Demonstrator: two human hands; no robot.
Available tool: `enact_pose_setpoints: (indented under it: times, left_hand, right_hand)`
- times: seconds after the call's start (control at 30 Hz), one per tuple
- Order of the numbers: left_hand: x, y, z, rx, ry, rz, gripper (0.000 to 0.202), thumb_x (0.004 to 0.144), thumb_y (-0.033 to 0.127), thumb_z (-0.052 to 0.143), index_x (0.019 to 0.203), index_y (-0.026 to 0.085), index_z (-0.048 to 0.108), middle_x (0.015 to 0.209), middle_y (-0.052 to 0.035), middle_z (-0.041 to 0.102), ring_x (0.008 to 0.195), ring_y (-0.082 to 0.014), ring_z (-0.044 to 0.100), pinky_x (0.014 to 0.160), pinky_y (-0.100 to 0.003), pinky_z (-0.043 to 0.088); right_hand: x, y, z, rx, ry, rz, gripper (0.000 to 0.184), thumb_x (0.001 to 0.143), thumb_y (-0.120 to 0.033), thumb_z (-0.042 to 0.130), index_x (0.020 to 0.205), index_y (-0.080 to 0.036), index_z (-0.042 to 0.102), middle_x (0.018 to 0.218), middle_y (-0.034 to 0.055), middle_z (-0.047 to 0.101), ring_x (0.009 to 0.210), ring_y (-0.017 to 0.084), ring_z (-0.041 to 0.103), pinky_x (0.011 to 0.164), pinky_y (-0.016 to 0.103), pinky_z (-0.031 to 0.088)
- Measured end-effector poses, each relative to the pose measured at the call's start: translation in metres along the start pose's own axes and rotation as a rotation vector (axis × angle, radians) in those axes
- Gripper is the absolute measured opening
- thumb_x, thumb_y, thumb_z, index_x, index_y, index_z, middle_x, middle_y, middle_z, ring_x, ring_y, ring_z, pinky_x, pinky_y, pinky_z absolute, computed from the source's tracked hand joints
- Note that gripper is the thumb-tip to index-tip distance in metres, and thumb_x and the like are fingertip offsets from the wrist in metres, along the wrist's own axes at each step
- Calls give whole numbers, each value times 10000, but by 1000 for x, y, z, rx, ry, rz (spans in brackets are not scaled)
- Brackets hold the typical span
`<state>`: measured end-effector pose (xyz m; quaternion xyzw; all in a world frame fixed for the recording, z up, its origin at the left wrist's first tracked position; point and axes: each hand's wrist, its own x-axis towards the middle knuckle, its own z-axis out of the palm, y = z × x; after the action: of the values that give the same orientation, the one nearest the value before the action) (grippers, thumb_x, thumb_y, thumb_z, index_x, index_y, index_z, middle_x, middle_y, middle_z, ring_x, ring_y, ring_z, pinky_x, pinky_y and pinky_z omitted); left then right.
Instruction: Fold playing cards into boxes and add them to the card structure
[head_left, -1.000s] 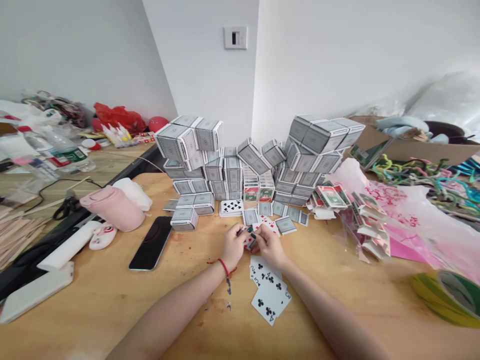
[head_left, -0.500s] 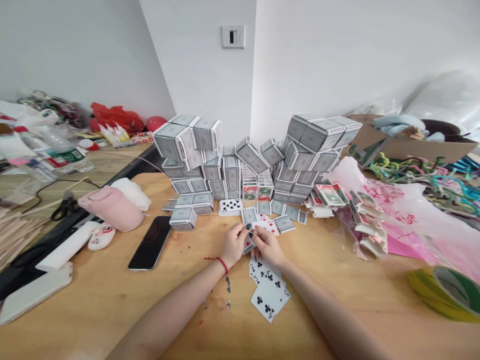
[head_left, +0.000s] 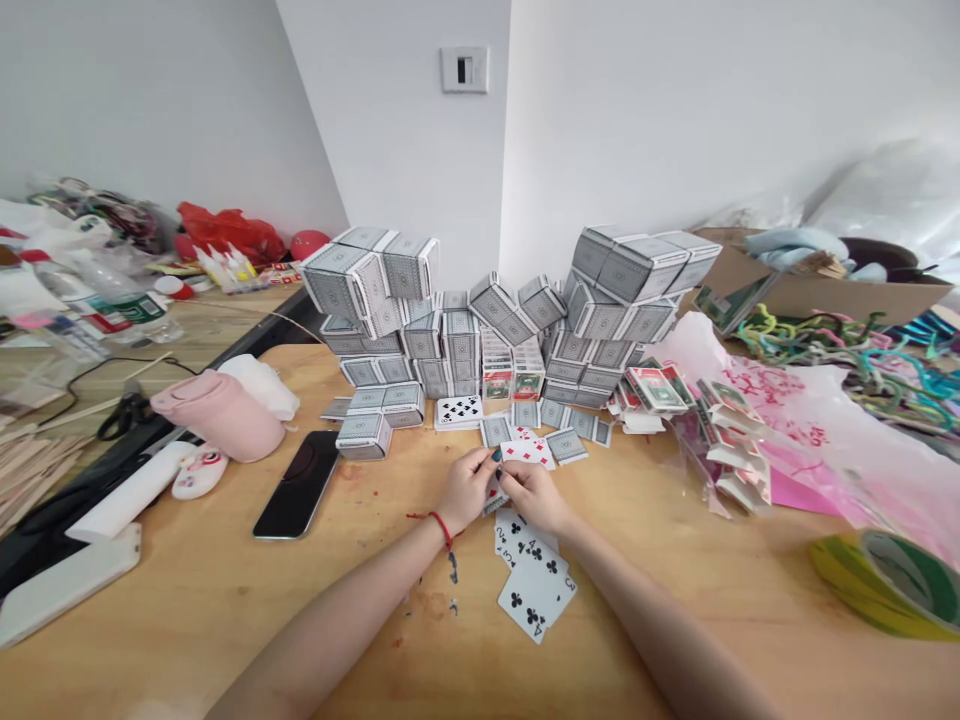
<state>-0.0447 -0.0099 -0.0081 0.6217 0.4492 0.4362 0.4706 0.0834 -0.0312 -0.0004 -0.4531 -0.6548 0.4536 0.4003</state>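
Observation:
Close together above the wooden table, my left hand (head_left: 471, 484) and my right hand (head_left: 534, 492) pinch a playing card (head_left: 493, 497) with red pips between their fingertips; the fingers cover much of it. Just beyond them lie face-up diamond cards (head_left: 529, 454) and several face-down grey-backed cards (head_left: 568, 446). Club cards (head_left: 535, 590) overlap face up on the near side, below my right wrist. A stack of cards with a spade card (head_left: 459, 411) on top sits farther back. Behind that stand folded grey card blocks (head_left: 431, 340), piled into a structure.
A phone (head_left: 297, 485), a pink pouch (head_left: 221, 415) and a white mouse (head_left: 199, 470) lie at left. Opened card boxes (head_left: 731, 440), a pink-printed plastic bag (head_left: 780, 400) and a yellow-green tape roll (head_left: 889, 585) are at right. A white wall (head_left: 637, 120) rises behind.
My hands stay together on the card, with only small finger movement; more of the diamond card beyond them shows. The whole view has shifted slightly.

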Motion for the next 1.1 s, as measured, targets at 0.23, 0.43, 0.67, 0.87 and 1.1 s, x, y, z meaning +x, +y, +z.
enact_pose_setpoints:
  times: [0.23,0.43,0.67,0.87,1.1]
  left_hand:
    - [3,-2,0,-148,40,-72,318,728,408,511,558,154,421,539,35,357,521,-79,323,472,-199,267]
    - [4,-1,-2,-200,48,-102,332,707,402,537,528,157,402,505,47,347,479,-67,317,446,-199,255]
    - [10,-2,-6,-516,145,-183,411,729,518,440,691,128,564,637,-38,568,568,-125,523,513,-235,404]
    - [5,1,-5,-401,-63,-165,321,737,469,505,783,154,542,618,-4,575,515,-125,535,481,-242,421]
    - [6,0,-8,18,68,2,325,787,445,459,608,174,459,450,50,411,410,-82,386,426,-213,305]
  right_hand:
    - [-3,1,4,-21,79,-6,258,810,-329,380,586,-207,340,545,-37,368,512,110,343,490,225,285]
    - [-2,1,4,-91,63,-63,294,832,-367,378,589,-210,331,557,-31,357,526,121,330,517,247,288]
    - [2,9,6,159,180,36,289,820,-463,399,664,-220,395,526,-38,387,472,119,368,456,240,304]
    - [5,10,3,346,208,77,260,802,-498,424,834,-243,390,481,-64,408,408,125,411,420,245,336]
    - [2,13,9,360,160,113,271,795,-468,444,755,-254,283,422,-106,339,332,101,340,360,223,298]
